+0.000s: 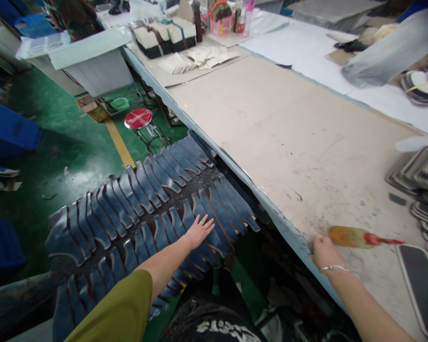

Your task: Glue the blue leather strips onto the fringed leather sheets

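My left hand (200,230) is open, its fingers spread over a row of blue leather-like cut pieces (217,209). Two long rows of these pieces lie overlapping on a dark board (180,197) beside the table, lower than its top. At the table's near edge (281,209), my right hand (326,254) is closed, with its fingers curled at the edge and partly hidden. Just beyond it lies a yellowish bottle (351,236) with a red nozzle, on its side and apart from the fingers.
Stacked dark pieces with pale rims (421,173) line the table's right side. White cards (199,58) and strapped bundles (164,35) sit at the far end. A red-topped stool (138,118) stands on the green floor, with blue crates (9,130) at left.
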Tool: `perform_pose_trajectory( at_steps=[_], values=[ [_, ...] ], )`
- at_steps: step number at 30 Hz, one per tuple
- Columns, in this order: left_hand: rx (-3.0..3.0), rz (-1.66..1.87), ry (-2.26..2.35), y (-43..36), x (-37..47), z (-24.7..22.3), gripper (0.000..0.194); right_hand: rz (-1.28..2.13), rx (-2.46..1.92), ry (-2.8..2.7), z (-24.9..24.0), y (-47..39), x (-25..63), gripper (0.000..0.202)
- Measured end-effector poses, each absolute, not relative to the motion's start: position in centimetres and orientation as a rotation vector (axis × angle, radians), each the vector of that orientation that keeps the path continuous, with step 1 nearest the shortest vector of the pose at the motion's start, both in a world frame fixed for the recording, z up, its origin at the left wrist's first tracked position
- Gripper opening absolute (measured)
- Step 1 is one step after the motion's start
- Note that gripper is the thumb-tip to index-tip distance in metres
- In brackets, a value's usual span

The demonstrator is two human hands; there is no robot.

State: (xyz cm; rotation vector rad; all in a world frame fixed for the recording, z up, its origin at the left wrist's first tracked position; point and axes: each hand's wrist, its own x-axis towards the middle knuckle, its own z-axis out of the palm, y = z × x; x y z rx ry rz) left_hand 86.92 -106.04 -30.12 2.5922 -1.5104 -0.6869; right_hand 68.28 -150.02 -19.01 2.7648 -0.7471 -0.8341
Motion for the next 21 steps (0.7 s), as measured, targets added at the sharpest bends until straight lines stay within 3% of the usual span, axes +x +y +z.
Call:
perform_pose_trajectory(
  at_steps=[15, 21],
  values=[
    [2.600, -0.729, -1.613, -106.8, 87.7, -29.3, 0.076, -0.826, 2.778, -0.745, -19.3, -150.1, 68.0, 0.042],
    [2.722, -0.674, -1.483, -106.3, 87.8, -28.8, 0.092, -0.850, 2.775, -0.709, -19.7, -150.8, 67.7, 0.035]
  ],
)
